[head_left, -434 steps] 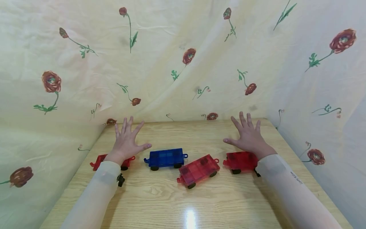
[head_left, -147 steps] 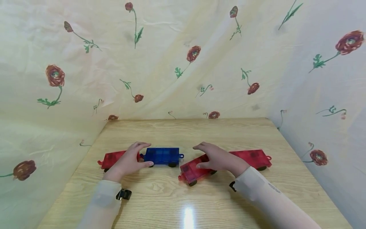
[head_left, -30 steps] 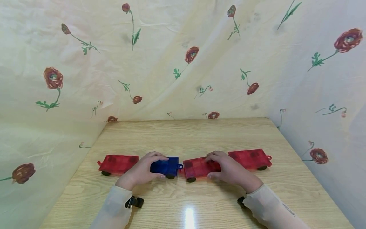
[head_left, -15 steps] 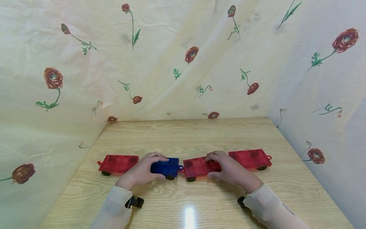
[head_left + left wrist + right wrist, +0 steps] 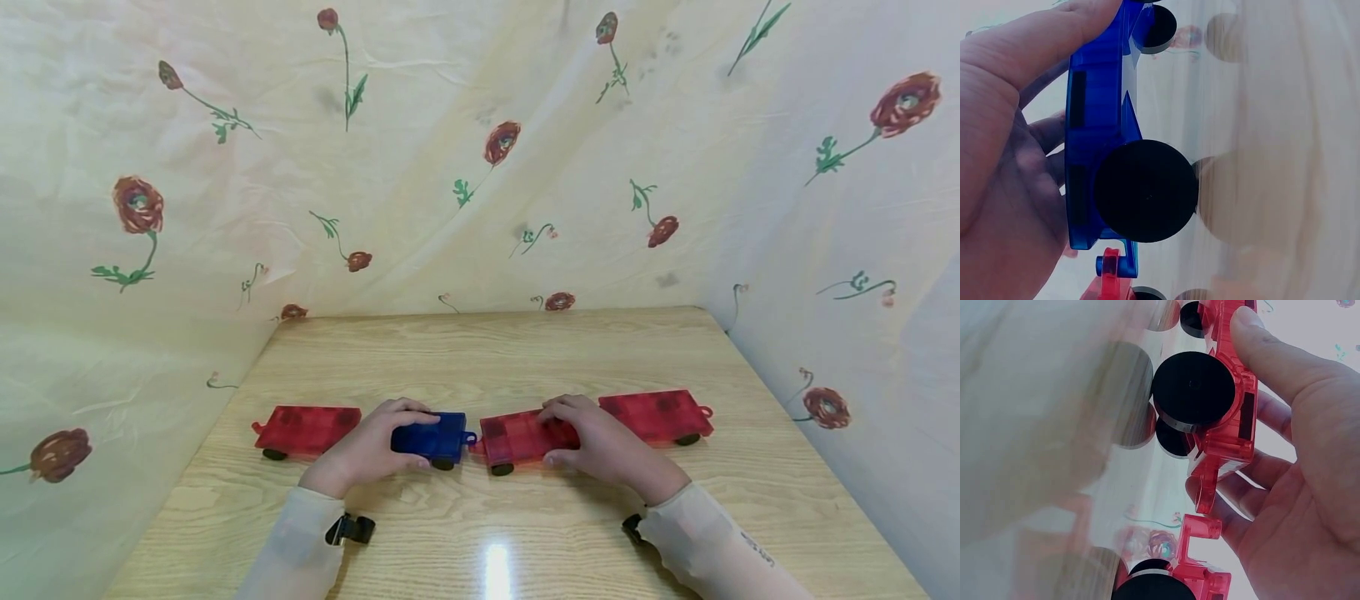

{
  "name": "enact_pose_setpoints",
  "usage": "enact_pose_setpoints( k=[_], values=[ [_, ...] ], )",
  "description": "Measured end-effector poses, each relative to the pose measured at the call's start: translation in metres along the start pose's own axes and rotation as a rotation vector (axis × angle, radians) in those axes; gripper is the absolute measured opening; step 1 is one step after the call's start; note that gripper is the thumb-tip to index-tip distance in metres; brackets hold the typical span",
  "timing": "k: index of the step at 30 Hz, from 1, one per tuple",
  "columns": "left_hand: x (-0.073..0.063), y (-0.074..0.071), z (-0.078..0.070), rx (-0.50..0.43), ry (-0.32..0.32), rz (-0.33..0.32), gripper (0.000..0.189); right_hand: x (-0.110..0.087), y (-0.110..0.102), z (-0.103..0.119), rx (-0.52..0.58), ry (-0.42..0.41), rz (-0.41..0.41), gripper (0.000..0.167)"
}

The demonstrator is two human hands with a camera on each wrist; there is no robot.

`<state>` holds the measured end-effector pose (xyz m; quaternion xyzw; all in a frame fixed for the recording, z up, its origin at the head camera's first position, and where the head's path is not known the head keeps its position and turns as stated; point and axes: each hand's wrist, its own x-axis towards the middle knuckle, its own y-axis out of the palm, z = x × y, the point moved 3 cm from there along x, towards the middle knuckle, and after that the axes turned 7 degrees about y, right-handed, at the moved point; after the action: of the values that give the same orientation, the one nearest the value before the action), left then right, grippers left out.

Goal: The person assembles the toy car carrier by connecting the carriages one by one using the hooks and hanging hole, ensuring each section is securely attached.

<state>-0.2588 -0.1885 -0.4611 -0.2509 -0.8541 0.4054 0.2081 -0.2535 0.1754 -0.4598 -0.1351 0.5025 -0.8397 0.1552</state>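
Note:
My left hand [image 5: 367,446] grips a blue see-through toy train car [image 5: 442,437] across its body, thumb on the near side. In the left wrist view, the blue car's hook [image 5: 1125,265] passes through the red ring [image 5: 1110,265] of the left red car [image 5: 307,429]. A middle red car [image 5: 517,437] is held by my right hand [image 5: 607,446]. Its left hook meets the blue car's ring [image 5: 469,438]; whether they are joined I cannot tell. In the right wrist view, the middle car's ring [image 5: 1207,490] is apart from the hook [image 5: 1200,528] of the right red car [image 5: 656,417].
All the cars stand on their wheels on a wood-grain table [image 5: 420,542]. A flowered cloth [image 5: 420,167] rises behind the table and along both sides. Black straps [image 5: 351,529] circle the wrists.
Earlier the hands were spread flat above the table; they now hold the blue and middle red cars, brought into one row. Lately the left hand, blue car and left red car shifted slightly left.

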Motion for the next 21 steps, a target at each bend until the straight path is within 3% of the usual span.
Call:
enact_pose_setpoints(
  k=[11,21],
  values=[
    [-0.0003,0.0014,-0.0007,0.037,0.010,0.026,0.062,-0.0007,-0.0014,0.0014,0.002,0.003,-0.002,0.054],
    [-0.0038,-0.0023,0.0034,0.051,-0.023,0.029,0.062,0.0000,-0.0008,0.0014,0.036,0.008,0.014,0.052]
  ],
)
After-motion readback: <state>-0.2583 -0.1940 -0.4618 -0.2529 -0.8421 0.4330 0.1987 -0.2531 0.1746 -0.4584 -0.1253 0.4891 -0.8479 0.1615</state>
